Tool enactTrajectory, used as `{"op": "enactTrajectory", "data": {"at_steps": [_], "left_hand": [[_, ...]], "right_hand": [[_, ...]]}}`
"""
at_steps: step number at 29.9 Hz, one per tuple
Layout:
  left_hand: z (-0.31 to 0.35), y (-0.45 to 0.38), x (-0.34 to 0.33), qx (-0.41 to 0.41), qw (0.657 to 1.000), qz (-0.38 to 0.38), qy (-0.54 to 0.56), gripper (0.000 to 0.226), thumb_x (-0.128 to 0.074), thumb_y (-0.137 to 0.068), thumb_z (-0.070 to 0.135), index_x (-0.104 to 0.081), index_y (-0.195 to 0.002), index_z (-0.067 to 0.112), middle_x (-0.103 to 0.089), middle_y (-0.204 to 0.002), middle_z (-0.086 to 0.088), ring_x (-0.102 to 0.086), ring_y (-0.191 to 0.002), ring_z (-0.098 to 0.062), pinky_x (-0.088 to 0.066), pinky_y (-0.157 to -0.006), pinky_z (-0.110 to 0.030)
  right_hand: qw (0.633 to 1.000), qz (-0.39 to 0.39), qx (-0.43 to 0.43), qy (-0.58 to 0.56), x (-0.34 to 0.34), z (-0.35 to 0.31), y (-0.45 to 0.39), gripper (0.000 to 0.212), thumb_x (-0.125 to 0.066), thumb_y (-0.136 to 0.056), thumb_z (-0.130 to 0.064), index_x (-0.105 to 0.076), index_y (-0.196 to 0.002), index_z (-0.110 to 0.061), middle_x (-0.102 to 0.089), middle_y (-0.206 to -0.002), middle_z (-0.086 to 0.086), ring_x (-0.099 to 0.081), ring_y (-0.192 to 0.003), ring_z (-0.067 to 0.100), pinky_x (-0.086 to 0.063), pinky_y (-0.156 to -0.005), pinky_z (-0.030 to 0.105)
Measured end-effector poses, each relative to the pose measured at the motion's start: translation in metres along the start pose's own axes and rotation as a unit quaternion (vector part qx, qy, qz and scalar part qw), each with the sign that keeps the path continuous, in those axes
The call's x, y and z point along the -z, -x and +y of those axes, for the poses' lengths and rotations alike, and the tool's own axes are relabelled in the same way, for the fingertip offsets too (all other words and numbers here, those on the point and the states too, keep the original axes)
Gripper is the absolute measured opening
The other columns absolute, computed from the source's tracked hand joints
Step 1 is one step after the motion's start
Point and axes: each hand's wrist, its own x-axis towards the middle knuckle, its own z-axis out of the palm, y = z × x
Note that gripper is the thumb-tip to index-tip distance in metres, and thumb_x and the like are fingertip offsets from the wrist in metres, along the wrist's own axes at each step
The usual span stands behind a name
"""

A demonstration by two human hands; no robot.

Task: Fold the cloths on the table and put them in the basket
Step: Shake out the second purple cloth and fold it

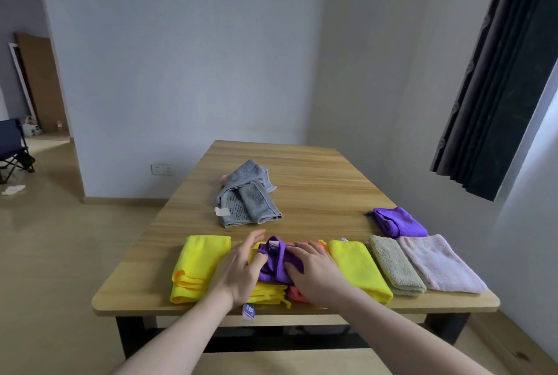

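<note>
Currently, both hands rest on a crumpled purple cloth (276,260) near the front edge of the table (317,181). Left hand (241,269): fingers extended and slightly spread, thumb side pressing the cloth's left edge; no curl around the fabric is visible. Right hand (315,272): fingers straight and laid flat over the cloth's right side, pressing down.

The purple cloth lies on top of a folded yellow stack (268,293) and a coral cloth (297,294), both partly hidden under the hands. A folded yellow cloth (197,266) lies just to the left. To the right, in a row and touching: a second yellow fold (359,269), an olive cloth (394,264), and a pink cloth (437,263). A second purple piece (398,222) lies behind the pink cloth. A loosely folded grey towel (246,195) sits near the table centre, well apart from the row.
</note>
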Motion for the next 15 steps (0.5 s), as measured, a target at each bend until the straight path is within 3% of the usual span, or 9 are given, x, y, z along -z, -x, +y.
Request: {"op": "enactTrajectory", "data": {"at_steps": [6, 11, 15], "left_hand": [[-0.004, -0.003, -0.003, 0.008, 1.0, 0.019, 0.003, 0.074, -0.044, -0.081, 0.086, -0.044, -0.142, 0.044, -0.052, -0.145, 0.023, -0.048, -0.132, 0.003, -0.043, -0.109, -0.033], [-0.001, -0.001, -0.009, 0.019, 0.999, 0.026, -0.036, 0.069, -0.065, -0.076, 0.065, -0.041, -0.138, 0.048, -0.052, -0.142, 0.026, -0.051, -0.129, 0.0, -0.045, -0.106, -0.03], [-0.004, -0.002, -0.009, 0.015, 0.999, 0.019, -0.041, 0.066, -0.062, -0.077, 0.061, -0.038, -0.138, 0.051, -0.053, -0.141, 0.026, -0.05, -0.13, 0.0, -0.046, -0.108, -0.035]], "right_hand": [[1.0, -0.01, 0.006, 0.026, -0.002, -0.003, 0.006, 0.054, -0.036, -0.104, -0.049, -0.033, -0.156, -0.033, -0.03, -0.164, -0.009, -0.014, -0.155, 0.024, -0.012, -0.126, 0.046], [1.0, -0.011, 0.005, -0.023, 0.005, 0.001, 0.005, 0.061, -0.05, -0.099, -0.049, -0.038, -0.155, -0.029, -0.032, -0.163, -0.002, -0.02, -0.153, 0.024, -0.016, -0.125, 0.039], [0.985, 0.088, -0.044, -0.14, 0.024, 0.007, 0.008, 0.055, -0.062, -0.093, -0.042, -0.054, -0.144, -0.024, -0.047, -0.149, -0.003, -0.043, -0.138, 0.015, -0.033, -0.113, 0.027]]}}
